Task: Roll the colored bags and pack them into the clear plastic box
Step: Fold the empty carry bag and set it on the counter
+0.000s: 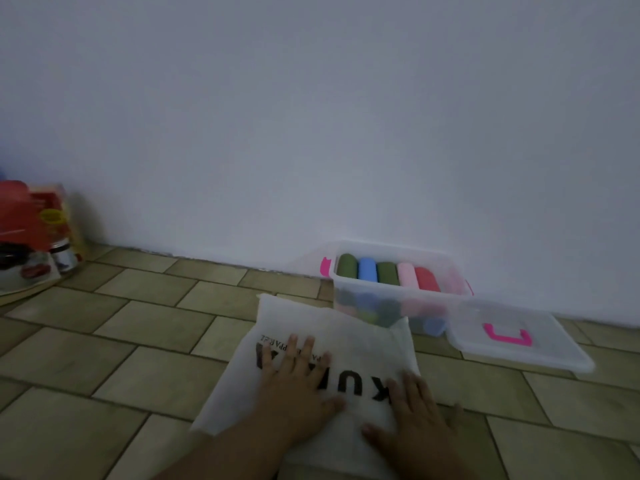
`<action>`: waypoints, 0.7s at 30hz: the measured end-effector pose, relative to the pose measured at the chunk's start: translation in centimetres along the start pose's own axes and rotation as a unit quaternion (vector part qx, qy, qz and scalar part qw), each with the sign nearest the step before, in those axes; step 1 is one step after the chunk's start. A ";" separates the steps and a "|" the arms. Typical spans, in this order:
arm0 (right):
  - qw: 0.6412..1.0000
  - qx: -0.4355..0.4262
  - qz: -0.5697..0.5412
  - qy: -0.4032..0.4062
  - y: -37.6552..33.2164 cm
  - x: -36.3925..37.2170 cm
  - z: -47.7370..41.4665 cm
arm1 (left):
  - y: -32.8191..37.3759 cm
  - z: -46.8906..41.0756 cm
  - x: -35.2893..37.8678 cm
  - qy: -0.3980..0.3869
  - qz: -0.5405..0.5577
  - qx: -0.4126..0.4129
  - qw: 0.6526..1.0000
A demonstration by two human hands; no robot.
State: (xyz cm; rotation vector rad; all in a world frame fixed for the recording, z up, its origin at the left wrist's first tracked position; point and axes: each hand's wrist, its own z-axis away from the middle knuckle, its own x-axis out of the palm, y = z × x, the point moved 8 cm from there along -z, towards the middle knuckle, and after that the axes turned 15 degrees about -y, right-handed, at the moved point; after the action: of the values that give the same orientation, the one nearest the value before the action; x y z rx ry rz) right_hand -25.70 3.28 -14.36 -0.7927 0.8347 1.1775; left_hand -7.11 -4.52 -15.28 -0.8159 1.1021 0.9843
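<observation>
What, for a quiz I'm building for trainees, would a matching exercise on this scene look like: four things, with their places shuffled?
Things
1. white bag
2. lid
3. rolled bags
4. red toy

Places
A. on the floor, right of the clear box
B. by the wall at the far left
C. flat on the floor under the left hand and right hand
D. in a row inside the clear box

Pairs: 1-C, 2-A, 3-D, 4-B
</observation>
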 end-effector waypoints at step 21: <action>0.990 -0.071 -0.090 0.081 0.3 -0.1 -0.6 | -4.7 8.5 -8.7 0.017 0.658 -0.038 0.752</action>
State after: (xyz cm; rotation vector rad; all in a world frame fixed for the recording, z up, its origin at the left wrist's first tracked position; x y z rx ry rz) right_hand -26.14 2.75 -14.58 -1.0703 0.7987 1.0301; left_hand -1.12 -0.53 -4.37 0.0471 1.6826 2.1845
